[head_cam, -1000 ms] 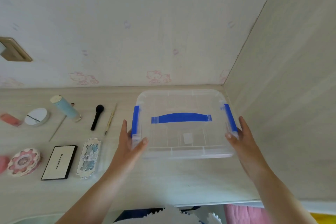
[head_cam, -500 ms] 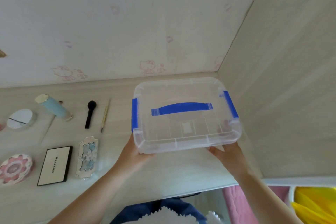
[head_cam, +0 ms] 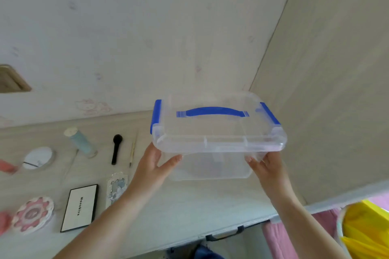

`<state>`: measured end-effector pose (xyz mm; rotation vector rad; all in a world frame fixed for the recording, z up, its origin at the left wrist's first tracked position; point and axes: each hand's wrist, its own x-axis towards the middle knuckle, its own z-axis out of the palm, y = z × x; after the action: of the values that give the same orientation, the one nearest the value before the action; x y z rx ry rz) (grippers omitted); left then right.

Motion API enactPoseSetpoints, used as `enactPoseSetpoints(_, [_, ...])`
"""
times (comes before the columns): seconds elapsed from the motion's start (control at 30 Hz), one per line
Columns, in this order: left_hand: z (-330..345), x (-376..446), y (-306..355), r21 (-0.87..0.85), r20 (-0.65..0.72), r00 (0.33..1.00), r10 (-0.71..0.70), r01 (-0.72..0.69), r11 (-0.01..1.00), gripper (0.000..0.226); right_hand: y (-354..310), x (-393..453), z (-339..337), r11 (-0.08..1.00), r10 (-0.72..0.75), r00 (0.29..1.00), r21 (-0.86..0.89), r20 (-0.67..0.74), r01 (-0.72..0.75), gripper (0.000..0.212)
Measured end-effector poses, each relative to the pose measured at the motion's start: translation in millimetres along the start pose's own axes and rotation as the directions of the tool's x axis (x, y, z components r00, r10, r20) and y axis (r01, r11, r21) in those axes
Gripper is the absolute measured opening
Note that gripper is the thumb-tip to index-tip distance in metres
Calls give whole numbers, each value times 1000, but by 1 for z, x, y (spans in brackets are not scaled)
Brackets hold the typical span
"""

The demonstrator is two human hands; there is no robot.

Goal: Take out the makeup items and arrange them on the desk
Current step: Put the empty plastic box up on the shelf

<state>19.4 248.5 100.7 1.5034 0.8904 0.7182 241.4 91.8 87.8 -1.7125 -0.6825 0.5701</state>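
Box: clear plastic storage box point(head_cam: 210, 166) with lid on, blue handle point(head_cam: 212, 111) lying flat on the lid, blue latches at both short ends; held in the air above the right part of the counter point(head_cam: 189, 206), close to the side panel. No contents can be made out through the walls.
Left hand: left hand point(head_cam: 153, 166) under the box's left near corner; fingers spread, thumb up against the near wall, supporting the box.
Right hand: right hand point(head_cam: 265, 166) at the box's right near corner; fingers curled round the corner below the lid rim, holding it.
Makeup items: all on the counter, left of the box and well apart from it.
Back row: pale blue tube point(head_cam: 81, 143), black brush point(head_cam: 116, 148), thin pencil point(head_cam: 132, 151), round white compact point(head_cam: 37, 157).
Front row: flower-patterned round case point(head_cam: 32, 214), white rectangular palette point(head_cam: 81, 206), ornate silver-edged case point(head_cam: 115, 187), partly behind the left forearm.
Left edge: blurred pink items, cannot tell what.
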Motion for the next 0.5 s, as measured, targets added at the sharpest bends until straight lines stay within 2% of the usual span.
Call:
enactPoseSetpoints(0.1, [0, -1, 33, -14, -31, 987, 159, -159, 987, 56, -31, 2, -1, 993, -113, 994, 42, -3, 113, 51])
enactPoseSetpoints(0.2, [2, -6, 68, 5, -60, 966, 253, -253, 967, 45, -66, 3, -10, 975, -209, 978, 84, 21, 207, 48])
enactPoseSetpoints(0.27, [4, -9, 84, -2, -87, 944, 319, -321, 947, 55, -88, 4, -19, 959, -266, 963, 114, 45, 260, 51])
enactPoseSetpoints(0.5, [34, -34, 168, -55, -257, 838, 481, -510, 859, 36, -170, 6, -73, 860, -505, 853, 169, 135, 482, 54])
